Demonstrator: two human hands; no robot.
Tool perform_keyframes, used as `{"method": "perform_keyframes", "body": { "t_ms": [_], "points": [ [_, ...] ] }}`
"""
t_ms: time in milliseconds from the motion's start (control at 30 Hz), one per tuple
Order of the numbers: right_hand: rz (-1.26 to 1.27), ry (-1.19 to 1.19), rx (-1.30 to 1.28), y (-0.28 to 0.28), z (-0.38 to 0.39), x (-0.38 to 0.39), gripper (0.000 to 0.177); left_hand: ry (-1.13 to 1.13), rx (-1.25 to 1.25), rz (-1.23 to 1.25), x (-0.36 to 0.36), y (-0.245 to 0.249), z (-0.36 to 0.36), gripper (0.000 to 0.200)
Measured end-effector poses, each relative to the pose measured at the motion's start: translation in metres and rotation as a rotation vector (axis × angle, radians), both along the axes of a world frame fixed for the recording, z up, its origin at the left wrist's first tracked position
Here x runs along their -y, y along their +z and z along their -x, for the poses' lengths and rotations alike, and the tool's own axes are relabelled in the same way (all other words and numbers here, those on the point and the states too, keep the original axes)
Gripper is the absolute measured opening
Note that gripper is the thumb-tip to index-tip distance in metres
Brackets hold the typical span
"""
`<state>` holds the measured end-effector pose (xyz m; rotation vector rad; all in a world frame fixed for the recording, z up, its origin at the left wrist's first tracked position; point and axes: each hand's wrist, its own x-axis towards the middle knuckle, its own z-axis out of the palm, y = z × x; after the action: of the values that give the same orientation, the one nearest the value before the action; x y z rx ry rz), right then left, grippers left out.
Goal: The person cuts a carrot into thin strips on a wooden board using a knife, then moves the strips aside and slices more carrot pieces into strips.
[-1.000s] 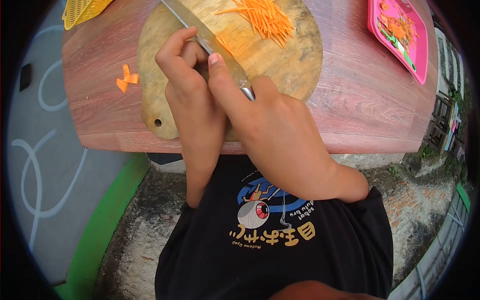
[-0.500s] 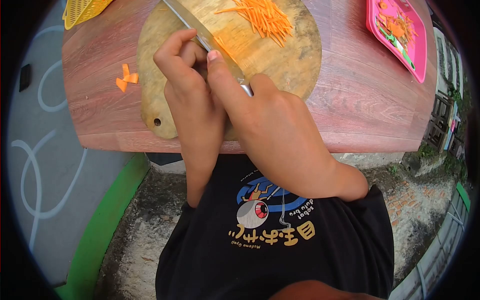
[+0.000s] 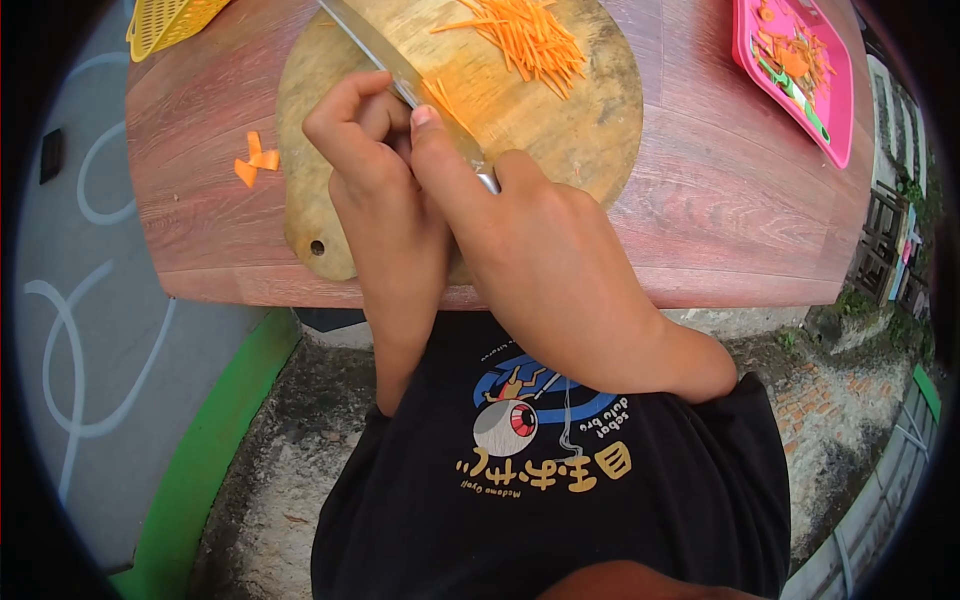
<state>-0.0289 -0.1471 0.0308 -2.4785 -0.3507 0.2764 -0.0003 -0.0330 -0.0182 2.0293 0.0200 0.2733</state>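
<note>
My right hand (image 3: 550, 240) is wrapped round the handle of a knife (image 3: 380, 50), its index finger stretched along the back of the blade. My left hand (image 3: 375, 170) is beside the blade with its fingers curled; what they hold, if anything, is hidden. Under both hands lies a round wooden cutting board (image 3: 590, 130). A few thin orange strips (image 3: 450, 107) lie along the blade's right side. Farther back on the board is a pile of orange shreds (image 3: 535, 45), apart from the knife.
Orange pieces (image 3: 257, 160) lie on the wooden table (image 3: 730, 220) left of the board. A yellow basket (image 3: 165, 22) is at the back left. At the right, a pink tray (image 3: 842, 120) holds orange scraps and a green-and-white tool (image 3: 795, 95).
The knife and both hands have shifted very slightly; the blade lies a little farther left. The thin strips beside it show a bit more spread apart.
</note>
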Motion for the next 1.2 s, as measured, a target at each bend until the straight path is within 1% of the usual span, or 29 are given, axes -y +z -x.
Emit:
{"method": "perform_keyframes", "body": {
  "t_ms": [67,200,267,300,367,400,467,500,567,600,700,767,900,967,1000,1067,1100,1167,1200],
  "points": [
    [-0.026,-0.003,-0.016,0.005,0.001,0.001,0.062,-0.008,-0.075,0.055,-0.003,0.003,-0.001,0.038],
    [-0.001,-0.009,-0.061,0.005,0.001,0.002,0.063,-0.026,-0.064,0.057,-0.003,0.0,-0.001,0.039],
    [-0.038,-0.011,-0.01,-0.001,-0.003,0.0,0.062,-0.031,0.028,-0.058,-0.002,-0.002,-0.002,0.038],
    [-0.04,-0.015,-0.006,0.003,0.001,0.0,0.062,-0.035,0.032,-0.059,-0.002,-0.001,0.001,0.038],
    [-0.041,-0.032,-0.042,0.013,0.006,-0.001,0.061,-0.023,0.003,0.029,-0.002,0.0,0.0,0.039],
    [-0.042,-0.032,-0.038,0.011,0.004,-0.001,0.061,-0.023,0.006,0.028,-0.003,0.001,-0.001,0.039],
    [-0.015,-0.007,-0.023,0.003,0.001,0.001,0.062,-0.005,-0.124,-0.026,-0.006,0.003,0.0,0.039],
    [-0.012,-0.008,-0.024,0.002,0.001,0.002,0.062,-0.006,-0.125,-0.023,-0.005,0.002,0.002,0.039],
    [-0.057,-0.004,-0.008,0.004,0.0,0.002,0.063,-0.026,0.009,-0.044,-0.003,0.002,0.0,0.04],
    [-0.058,-0.004,0.001,0.007,0.002,0.003,0.063,-0.026,0.017,-0.046,-0.005,0.002,-0.001,0.04],
    [-0.019,0.0,-0.062,0.01,0.005,0.003,0.064,-0.076,0.001,-0.066,-0.009,0.002,-0.001,0.041],
    [-0.042,-0.01,0.013,-0.003,0.004,-0.001,0.065,-0.038,-0.089,0.011,-0.007,0.006,-0.001,0.04],
    [-0.032,0.002,-0.004,0.007,0.007,0.001,0.065,-0.033,-0.064,0.028,-0.005,0.006,0.0,0.039],
    [-0.095,-0.003,-0.016,0.002,0.005,0.002,0.064,-0.055,-0.067,-0.067,-0.008,0.004,0.0,0.037],
    [-0.091,-0.008,-0.019,0.0,0.004,0.002,0.064,-0.06,-0.069,-0.063,-0.009,0.003,0.001,0.037],
    [-0.071,0.035,0.151,-0.002,0.003,0.0,0.054,-0.036,-0.062,-0.103,-0.01,0.002,0.0,0.035],
    [-0.073,0.033,0.156,0.002,0.005,-0.001,0.054,-0.037,-0.057,-0.106,-0.01,0.002,0.001,0.035],
    [-0.013,0.038,0.066,0.012,0.009,0.001,0.053,-0.053,-0.016,0.055,-0.007,0.0,0.002,0.033],
    [-0.014,0.038,0.059,0.008,0.007,-0.001,0.053,-0.053,-0.023,0.054,-0.007,0.001,0.001,0.033]
  ]
}}
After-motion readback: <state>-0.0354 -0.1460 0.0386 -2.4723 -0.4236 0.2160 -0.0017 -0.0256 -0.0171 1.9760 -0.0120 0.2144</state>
